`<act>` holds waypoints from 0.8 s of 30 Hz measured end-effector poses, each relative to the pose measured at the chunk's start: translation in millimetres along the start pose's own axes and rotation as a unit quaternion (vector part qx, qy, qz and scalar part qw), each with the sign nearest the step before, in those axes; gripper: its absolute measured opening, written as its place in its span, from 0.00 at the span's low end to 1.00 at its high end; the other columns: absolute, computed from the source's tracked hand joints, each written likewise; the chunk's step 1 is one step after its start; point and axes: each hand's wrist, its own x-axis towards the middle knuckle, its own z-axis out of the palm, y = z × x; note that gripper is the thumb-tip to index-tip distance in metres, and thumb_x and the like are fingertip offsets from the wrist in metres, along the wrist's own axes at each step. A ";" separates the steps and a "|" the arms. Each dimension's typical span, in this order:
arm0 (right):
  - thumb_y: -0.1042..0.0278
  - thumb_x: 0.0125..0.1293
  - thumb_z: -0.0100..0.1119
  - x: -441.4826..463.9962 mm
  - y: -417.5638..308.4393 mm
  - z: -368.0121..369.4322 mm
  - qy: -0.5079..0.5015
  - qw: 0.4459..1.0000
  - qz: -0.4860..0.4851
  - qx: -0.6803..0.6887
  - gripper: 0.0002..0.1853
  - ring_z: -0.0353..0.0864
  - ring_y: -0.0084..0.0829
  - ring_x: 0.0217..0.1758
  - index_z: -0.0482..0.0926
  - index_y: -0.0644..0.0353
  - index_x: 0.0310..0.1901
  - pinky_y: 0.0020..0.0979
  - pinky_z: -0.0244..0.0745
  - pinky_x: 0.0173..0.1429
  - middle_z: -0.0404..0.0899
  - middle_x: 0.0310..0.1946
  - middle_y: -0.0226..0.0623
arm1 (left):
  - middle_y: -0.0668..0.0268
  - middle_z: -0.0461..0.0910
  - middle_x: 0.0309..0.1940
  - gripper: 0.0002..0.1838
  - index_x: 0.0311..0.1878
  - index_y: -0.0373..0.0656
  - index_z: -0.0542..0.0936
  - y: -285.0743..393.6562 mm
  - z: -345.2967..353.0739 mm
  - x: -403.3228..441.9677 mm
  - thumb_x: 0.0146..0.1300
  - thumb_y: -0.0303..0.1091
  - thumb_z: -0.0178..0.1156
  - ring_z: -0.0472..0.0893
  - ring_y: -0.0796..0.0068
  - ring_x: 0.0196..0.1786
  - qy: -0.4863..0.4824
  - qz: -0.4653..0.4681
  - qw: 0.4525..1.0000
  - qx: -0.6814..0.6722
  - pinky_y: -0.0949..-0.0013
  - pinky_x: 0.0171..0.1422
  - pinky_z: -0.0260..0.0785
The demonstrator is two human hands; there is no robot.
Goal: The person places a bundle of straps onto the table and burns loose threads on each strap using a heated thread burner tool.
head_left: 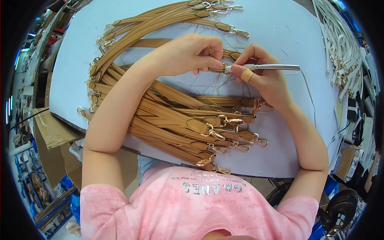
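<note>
My left hand [196, 54] is closed, pinching the end of a tan bag strap [217, 69] near its metal fitting. My right hand [260, 74], with a tan band around one finger, grips a slim pen-like corded tool [276, 67]. The tool has a white front part and a silver body. Its tip is at the strap end between my hands; whether it touches cannot be made out. A thin cord [310, 92] runs from its back end down the table. Loose threads [196, 82] lie under my hands.
A pile of tan straps [172, 116] with gold-coloured snap hooks [216, 132] covers the table's near left. More tan straps [160, 20] lie at the far side. White straps [340, 44] hang at the right table edge. A cardboard box [56, 132] stands at left.
</note>
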 end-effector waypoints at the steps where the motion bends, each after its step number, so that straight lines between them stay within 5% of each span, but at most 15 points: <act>1: 0.73 0.64 0.65 0.1 -0.2 0.0 0.000 1.000 0.001 -0.005 0.07 0.74 0.15 0.33 0.74 0.61 0.36 0.20 0.71 0.39 0.78 0.30 0.29 | 0.66 0.76 0.24 0.11 0.37 0.38 0.74 -0.9 0.1 0.2 0.66 0.35 0.63 0.77 0.77 0.29 -0.001 0.000 1.000 -0.004 0.71 0.30 0.72; 12: 0.73 0.64 0.65 1.2 2.3 1.8 0.010 1.000 -0.002 0.005 0.07 0.75 0.16 0.32 0.74 0.61 0.36 0.19 0.70 0.36 0.79 0.31 0.30 | 0.65 0.77 0.24 0.10 0.36 0.38 0.74 -0.2 -1.1 0.9 0.66 0.34 0.62 0.76 0.78 0.28 0.005 -0.003 1.000 -0.017 0.72 0.28 0.72; 24: 0.74 0.69 0.60 3.8 2.6 -0.9 0.035 0.997 0.029 0.066 0.05 0.86 0.27 0.41 0.74 0.65 0.39 0.26 0.81 0.51 0.81 0.34 0.35 | 0.66 0.80 0.26 0.08 0.34 0.37 0.74 -11.1 14.4 7.5 0.65 0.29 0.62 0.83 0.80 0.28 0.124 -0.011 0.989 -0.085 0.75 0.24 0.71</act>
